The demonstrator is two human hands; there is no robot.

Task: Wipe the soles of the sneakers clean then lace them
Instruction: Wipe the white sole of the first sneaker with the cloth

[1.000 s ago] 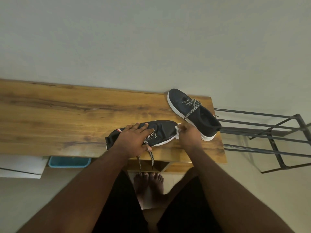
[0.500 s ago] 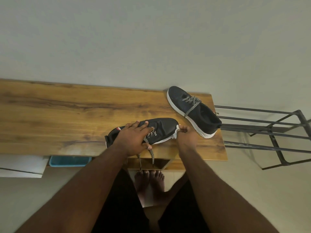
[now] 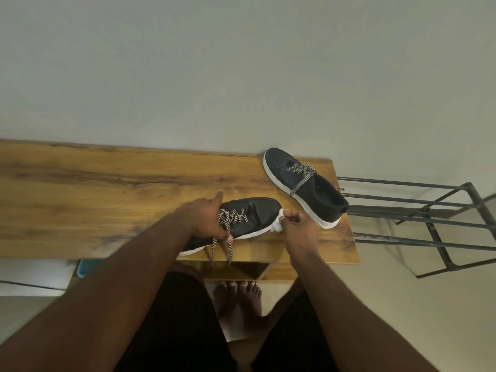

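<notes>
Still in the wiping stage: near sneaker (image 3: pixel 249 218) tilted at the bench (image 3: pixel 107 194) front edge, left hand (image 3: pixel 206 218) gripping its laced middle, right hand (image 3: pixel 296 224) pinching a white cloth (image 3: pixel 277 225) against the toe sole. Far sneaker (image 3: pixel 306 187) upright near the bench's right end, loosely laced; lacing of both apparently left. Against a second ago, left forefinger now extended, sneaker tipped further, more of its top showing.

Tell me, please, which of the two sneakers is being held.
The near sneaker, gripped by the left hand; the far sneaker sits untouched by the wall.
</notes>
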